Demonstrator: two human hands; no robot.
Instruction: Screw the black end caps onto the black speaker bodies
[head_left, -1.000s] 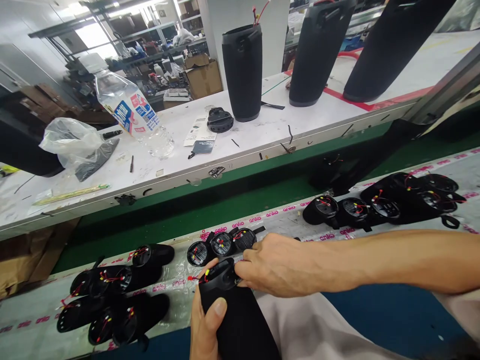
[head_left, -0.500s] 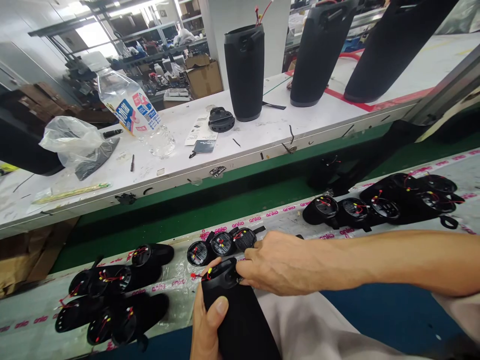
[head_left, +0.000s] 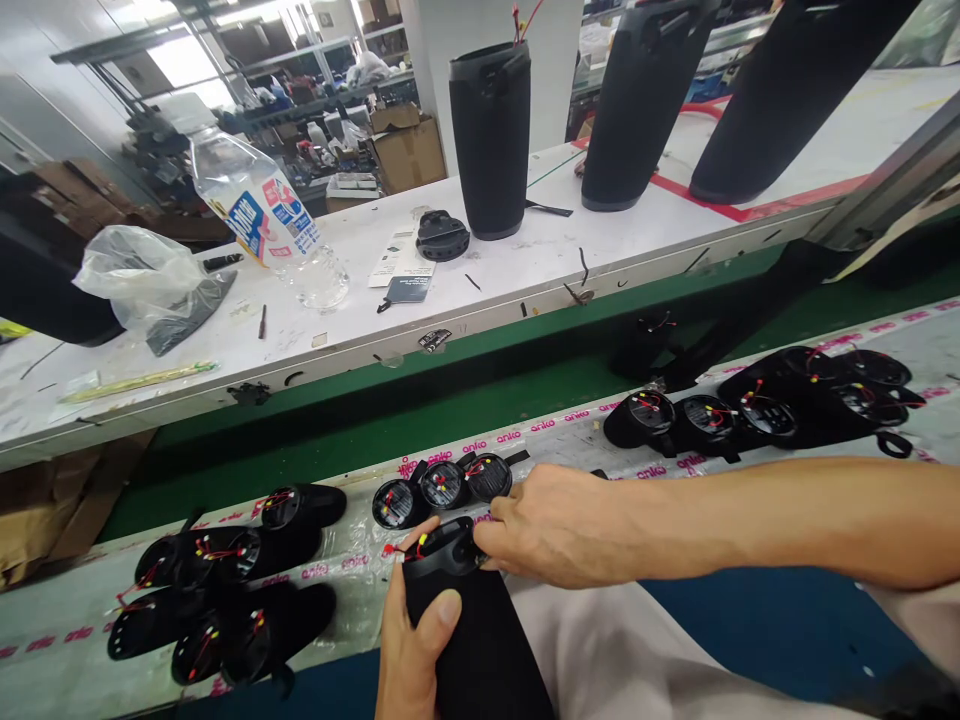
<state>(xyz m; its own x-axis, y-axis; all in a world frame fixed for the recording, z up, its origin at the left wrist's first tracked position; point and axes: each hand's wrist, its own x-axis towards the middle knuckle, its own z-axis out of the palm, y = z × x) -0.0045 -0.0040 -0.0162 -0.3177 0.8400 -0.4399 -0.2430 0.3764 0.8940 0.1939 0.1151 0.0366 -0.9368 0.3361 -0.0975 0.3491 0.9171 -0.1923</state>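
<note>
My left hand point(head_left: 420, 625) is wrapped round a black cloth-covered speaker housing point(head_left: 480, 640), thumb on the near side. The housing is tilted over my lap, its open end facing up and away. Red and yellow wires with small connectors stick out of that end on the left. My right hand point(head_left: 532, 525) is closed at the right side of the rim, fingertips pressed together. Whatever those fingers grip is hidden behind them. Just beyond, three similar housings point(head_left: 442, 486) lie with their open, wired ends towards me.
More speaker housings lie in groups on the plastic-covered surface, at left point(head_left: 281, 615) and right point(head_left: 709, 418). The white bench point(head_left: 337, 340) behind carries upright housings point(head_left: 491, 145), a plastic bottle point(head_left: 262, 210), a clear bag point(head_left: 142, 275) and a round black cap point(head_left: 442, 236).
The camera view has shifted very slightly. Both hands keep the same hold at the speaker housing, with no clear movement of the fingers.
</note>
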